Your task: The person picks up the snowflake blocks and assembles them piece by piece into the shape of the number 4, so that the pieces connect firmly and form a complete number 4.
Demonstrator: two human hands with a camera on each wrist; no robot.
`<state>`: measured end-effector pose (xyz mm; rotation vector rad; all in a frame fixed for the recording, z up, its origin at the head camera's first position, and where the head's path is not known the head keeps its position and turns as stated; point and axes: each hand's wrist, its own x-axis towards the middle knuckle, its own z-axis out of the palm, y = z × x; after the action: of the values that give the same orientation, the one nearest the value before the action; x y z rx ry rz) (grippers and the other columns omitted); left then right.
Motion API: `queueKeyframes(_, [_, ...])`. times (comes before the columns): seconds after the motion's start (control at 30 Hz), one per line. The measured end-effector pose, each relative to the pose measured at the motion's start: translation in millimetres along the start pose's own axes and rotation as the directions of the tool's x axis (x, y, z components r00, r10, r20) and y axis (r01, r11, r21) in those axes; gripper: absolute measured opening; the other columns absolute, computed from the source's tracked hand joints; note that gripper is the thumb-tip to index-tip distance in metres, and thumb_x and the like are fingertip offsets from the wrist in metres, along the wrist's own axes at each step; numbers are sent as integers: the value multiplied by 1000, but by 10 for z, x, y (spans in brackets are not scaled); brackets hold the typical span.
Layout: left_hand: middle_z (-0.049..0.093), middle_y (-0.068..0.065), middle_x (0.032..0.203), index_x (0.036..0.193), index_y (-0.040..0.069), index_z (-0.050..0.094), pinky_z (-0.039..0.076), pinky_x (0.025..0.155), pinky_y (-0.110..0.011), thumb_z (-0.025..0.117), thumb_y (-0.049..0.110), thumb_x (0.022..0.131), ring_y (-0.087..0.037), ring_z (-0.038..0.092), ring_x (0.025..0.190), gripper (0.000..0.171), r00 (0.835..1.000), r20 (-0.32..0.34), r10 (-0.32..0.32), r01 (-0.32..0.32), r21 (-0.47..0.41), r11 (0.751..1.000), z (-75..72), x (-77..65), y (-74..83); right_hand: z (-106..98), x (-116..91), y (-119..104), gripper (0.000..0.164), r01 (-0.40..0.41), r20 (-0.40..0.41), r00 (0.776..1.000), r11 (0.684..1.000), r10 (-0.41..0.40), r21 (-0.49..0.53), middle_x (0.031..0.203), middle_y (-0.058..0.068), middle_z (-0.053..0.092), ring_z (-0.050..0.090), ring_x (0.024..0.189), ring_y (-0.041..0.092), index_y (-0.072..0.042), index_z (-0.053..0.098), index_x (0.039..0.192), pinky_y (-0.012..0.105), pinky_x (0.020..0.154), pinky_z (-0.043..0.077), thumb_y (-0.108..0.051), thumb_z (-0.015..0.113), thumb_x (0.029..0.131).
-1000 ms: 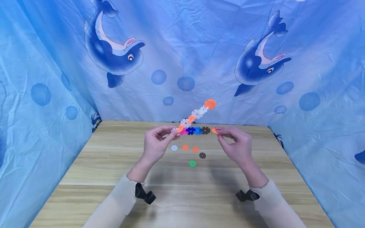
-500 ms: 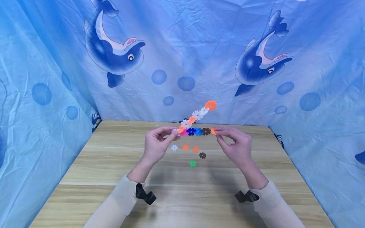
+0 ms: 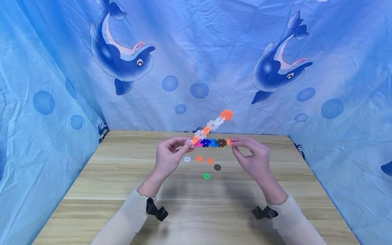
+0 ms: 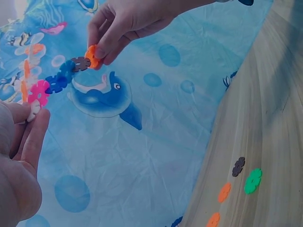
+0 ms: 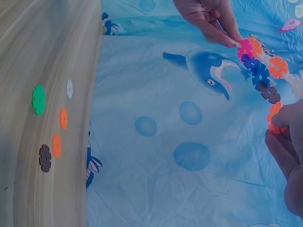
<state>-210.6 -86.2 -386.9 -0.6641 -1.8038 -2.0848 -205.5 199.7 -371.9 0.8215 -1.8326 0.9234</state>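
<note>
Running left from the brown disc (image 3: 221, 143), the row (image 3: 206, 143) ends at the left hand (image 3: 168, 154), fingers pinching a white disc (image 4: 34, 111); the right hand (image 3: 254, 156) — nearer — pinches an orange disc (image 4: 91, 56) against the brown disc's right edge.

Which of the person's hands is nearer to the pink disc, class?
Left. The left hand pinches the white disc next to the pink disc; the right hand pinches the orange disc farther along, with the brown disc and two blue discs between.
</note>
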Motion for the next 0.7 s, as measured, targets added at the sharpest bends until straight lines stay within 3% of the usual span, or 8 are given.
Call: queueKeyframes(0.7, [81,9,99,108,-18,72,68,78,-35,73,-10,94,-9,79,88,17,1000,15,19,-18,-19,1000,30,-8,-6,-23,-11,-18,27,26,-2,1000,1000,-26,13,99,12,83,81,91,32,-6,83,92,15,102,57,16,83,77])
